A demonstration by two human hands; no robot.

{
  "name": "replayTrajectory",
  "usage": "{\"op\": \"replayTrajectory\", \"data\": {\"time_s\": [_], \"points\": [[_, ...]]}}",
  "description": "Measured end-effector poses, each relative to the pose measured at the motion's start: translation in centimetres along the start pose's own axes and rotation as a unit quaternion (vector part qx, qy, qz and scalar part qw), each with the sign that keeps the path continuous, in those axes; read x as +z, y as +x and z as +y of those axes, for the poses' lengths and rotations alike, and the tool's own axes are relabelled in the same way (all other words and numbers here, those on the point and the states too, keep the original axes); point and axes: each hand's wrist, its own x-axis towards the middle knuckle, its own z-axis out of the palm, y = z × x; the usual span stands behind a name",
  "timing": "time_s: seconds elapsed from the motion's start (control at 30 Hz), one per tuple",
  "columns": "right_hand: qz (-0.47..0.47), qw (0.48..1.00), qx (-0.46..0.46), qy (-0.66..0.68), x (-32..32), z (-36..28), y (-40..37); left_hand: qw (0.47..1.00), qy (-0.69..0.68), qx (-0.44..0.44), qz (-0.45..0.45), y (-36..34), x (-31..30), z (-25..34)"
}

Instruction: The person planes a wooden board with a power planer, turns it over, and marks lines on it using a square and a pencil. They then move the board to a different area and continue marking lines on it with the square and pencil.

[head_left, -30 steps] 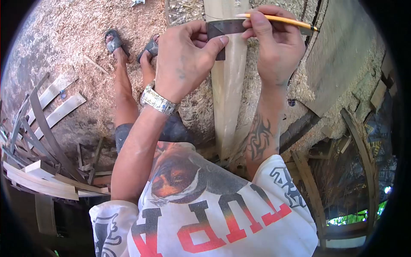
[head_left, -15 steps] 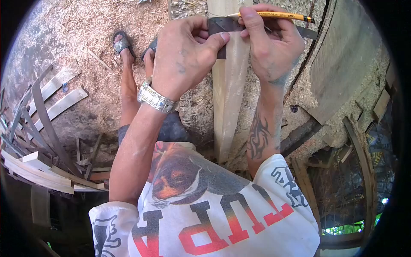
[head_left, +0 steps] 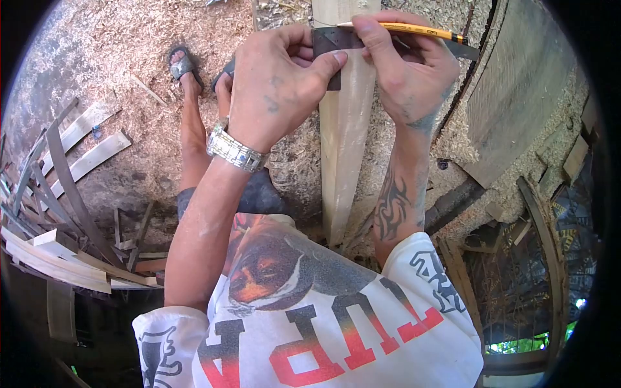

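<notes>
My left hand (head_left: 284, 87), with a silver watch on the wrist, is closed on a dark metal carpenter's square (head_left: 331, 40), its thumb pressing the square against a pale wooden beam (head_left: 348, 129). Between the thumb and fingers of my right hand (head_left: 414, 74) is a yellow pencil (head_left: 420, 30). The pencil lies nearly level, its tip pointing left at the square's upper edge on the wood. Behind my right hand the square's thin arm sticks out to the right. The fingertips of both hands are partly hidden.
Wood shavings (head_left: 291, 155) cover the ground. Cut wooden strips (head_left: 84, 174) are piled at the left. To the right lie a broad board (head_left: 517, 97) and a dark timber piece (head_left: 453, 207). A sandalled foot (head_left: 183, 64) stands at upper left.
The pencil and my right hand have shifted slightly left, the tip moving along the square's upper edge. My left hand and the square stay almost still.
</notes>
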Motion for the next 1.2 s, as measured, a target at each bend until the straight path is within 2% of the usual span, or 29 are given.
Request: {"op": "replayTrajectory", "data": {"time_s": [0.13,0.53,0.63,0.93,1.03,1.13,1.2], "points": [[0.029,0.999,0.016,-0.008,-0.2,-0.5,-0.1,1.0,-0.016,0.002,-0.005,0.1,0.2,-0.4],[-0.042,0.999,-0.009,-0.017,-0.7,0.0,0.4,1.0,-0.023,-0.012,0.0,0.0,0.3,-0.1],[-0.013,1.0,0.026,0.012,-0.5,-0.8,0.5,1.0,-0.017,-0.022,-0.01,0.0,0.2,0.0],[-0.032,0.999,-0.014,-0.03,-0.4,-0.6,0.3,1.0,-0.018,-0.011,0.002,0.0,0.2,0.0],[-0.035,0.999,0.004,0.007,-1.0,-0.3,0.6,1.0,-0.02,-0.009,0.004,0.1,0.3,-0.3],[-0.028,0.999,0.019,-0.016,-0.8,-1.0,0.6,0.999,-0.034,-0.013,0.001,0.0,0.3,-0.2],[-0.057,0.998,-0.004,-0.018,-1.1,-0.1,0.7,1.0,-0.023,-0.013,0.007,0.0,0.3,0.0]]}}
